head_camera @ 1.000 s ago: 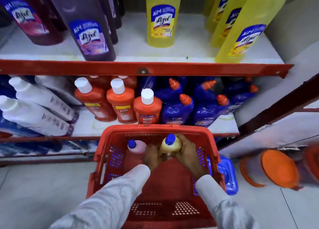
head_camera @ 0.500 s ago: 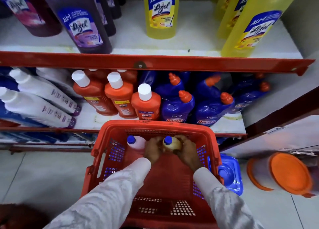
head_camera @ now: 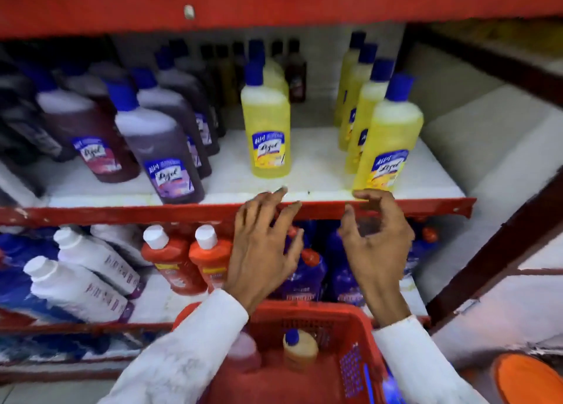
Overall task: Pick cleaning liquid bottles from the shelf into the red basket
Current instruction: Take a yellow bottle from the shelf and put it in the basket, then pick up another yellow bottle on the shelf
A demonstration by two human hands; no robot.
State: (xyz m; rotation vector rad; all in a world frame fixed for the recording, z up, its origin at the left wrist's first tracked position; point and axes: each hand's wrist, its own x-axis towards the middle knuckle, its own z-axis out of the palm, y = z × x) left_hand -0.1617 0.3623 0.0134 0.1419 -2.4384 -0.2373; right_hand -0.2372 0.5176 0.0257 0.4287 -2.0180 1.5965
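The red basket [head_camera: 356, 321] sits low in the middle, holding a yellow bottle [head_camera: 300, 350] with a blue cap and a pinkish bottle [head_camera: 242, 353] beside it. My left hand [head_camera: 262, 251] and my right hand [head_camera: 377, 242] are both raised in front of the red shelf edge [head_camera: 122, 213], fingers spread, holding nothing. On the shelf just above them stand a yellow bottle [head_camera: 266, 129] and a row of yellow bottles [head_camera: 387, 141] at the right. Purple bottles [head_camera: 158, 147] stand at the left.
On the lower shelf are orange bottles [head_camera: 173, 260] with white caps, white bottles [head_camera: 76, 287] lying tilted, and blue bottles [head_camera: 344, 275] behind my hands. An orange lid [head_camera: 527, 379] lies at the bottom right. A dark red post [head_camera: 493, 251] slants at the right.
Both hands let go of the yellow bottle in the basket and rose to the upper shelf's edge. The view tilted up, so the upper shelf now fills the frame.
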